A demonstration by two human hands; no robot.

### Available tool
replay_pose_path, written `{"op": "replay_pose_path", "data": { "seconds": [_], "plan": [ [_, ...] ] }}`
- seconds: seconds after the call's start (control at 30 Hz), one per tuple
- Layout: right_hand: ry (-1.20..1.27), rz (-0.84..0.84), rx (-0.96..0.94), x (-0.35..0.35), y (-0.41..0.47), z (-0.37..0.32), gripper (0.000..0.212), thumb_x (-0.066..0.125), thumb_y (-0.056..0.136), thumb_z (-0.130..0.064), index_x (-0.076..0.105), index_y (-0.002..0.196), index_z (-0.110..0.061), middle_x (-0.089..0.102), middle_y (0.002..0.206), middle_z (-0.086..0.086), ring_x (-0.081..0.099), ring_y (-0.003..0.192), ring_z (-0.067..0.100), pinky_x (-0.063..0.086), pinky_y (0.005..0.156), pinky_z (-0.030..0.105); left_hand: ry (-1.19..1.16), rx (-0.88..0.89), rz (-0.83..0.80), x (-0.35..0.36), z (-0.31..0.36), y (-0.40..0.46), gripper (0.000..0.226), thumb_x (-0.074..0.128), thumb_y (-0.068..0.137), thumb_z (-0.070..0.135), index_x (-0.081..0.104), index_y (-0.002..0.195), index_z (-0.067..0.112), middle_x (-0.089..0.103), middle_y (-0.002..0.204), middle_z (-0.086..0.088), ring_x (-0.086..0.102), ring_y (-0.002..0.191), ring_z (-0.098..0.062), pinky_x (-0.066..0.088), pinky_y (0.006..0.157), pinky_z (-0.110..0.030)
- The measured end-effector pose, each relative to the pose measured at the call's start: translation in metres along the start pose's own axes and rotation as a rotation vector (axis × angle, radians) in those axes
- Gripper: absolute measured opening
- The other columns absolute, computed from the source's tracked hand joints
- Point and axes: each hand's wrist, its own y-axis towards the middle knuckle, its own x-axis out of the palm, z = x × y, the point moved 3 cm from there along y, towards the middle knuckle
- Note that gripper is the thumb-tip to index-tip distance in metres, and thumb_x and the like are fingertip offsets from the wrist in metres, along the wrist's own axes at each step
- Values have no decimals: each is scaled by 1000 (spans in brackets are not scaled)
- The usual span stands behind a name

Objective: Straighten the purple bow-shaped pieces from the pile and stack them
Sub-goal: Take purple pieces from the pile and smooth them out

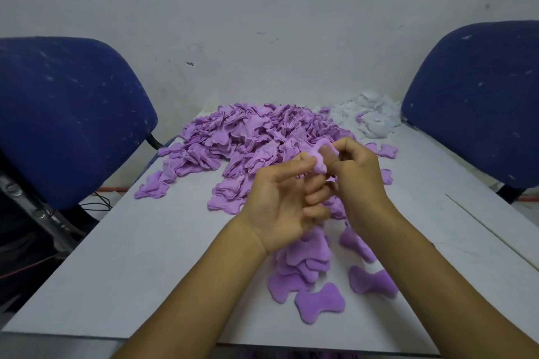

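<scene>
A big pile of purple bow-shaped pieces (250, 137) covers the far half of the grey table (122, 265). Above the table's middle, my left hand (280, 201) and my right hand (355, 181) meet and both pinch one crumpled purple piece (319, 162) between thumbs and fingertips. Below my hands a loose stack of flattened purple pieces (309, 262) lies on the table, partly hidden by my left wrist. Single flat pieces (319, 304) lie beside it, near the front edge.
A heap of white fabric scraps (367, 116) sits at the table's far right corner. Blue chairs stand on the left (67, 119) and on the right (478, 96). Cables run on the floor at left. A wall is close behind the table.
</scene>
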Motion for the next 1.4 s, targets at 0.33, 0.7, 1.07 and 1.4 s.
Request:
{"op": "replay_pose_path", "data": {
  "seconds": [0.33, 0.7, 1.07, 1.4],
  "plan": [
    [40, -141, 90, 3, -16, 2, 9, 68, 90, -21, 72, 86, -15, 63, 81, 7, 61, 77, 16, 53, 65, 29, 454, 389, 454, -19, 21, -3, 13, 65, 87, 0, 58, 87, 11, 65, 75, -6, 60, 63, -19, 51, 55, -25],
    [-122, -211, 20, 2, -20, 1, 8, 69, 91, -26, 72, 97, -23, 66, 80, 0, 60, 70, 10, 55, 62, 24, 692, 386, 513, -24, 28, -10, 11, 68, 89, 9, 74, 96, 14, 74, 95, -9, 68, 87, -23, 57, 76, -36],
    [-46, -192, 112, -14, -9, -2, 38, 50, 99, -39, 76, 82, -18, 67, 72, -2, 61, 63, 8, 50, 53, 21, 703, 313, 254, -27, 39, -11, 15, 62, 80, 23, 74, 87, 18, 69, 83, 0, 61, 78, -13, 45, 67, -21],
    [-856, -175, -128, -1, 15, 45, 10, 64, 88, -17, 69, 90, -26, 64, 77, -7, 60, 76, 15, 44, 73, 26, 1353, 389, 734, -68, 40, 10, 27, 57, 88, 4, 70, 84, 28, 69, 86, 0, 62, 79, -23, 48, 70, -28]
  ]
}}
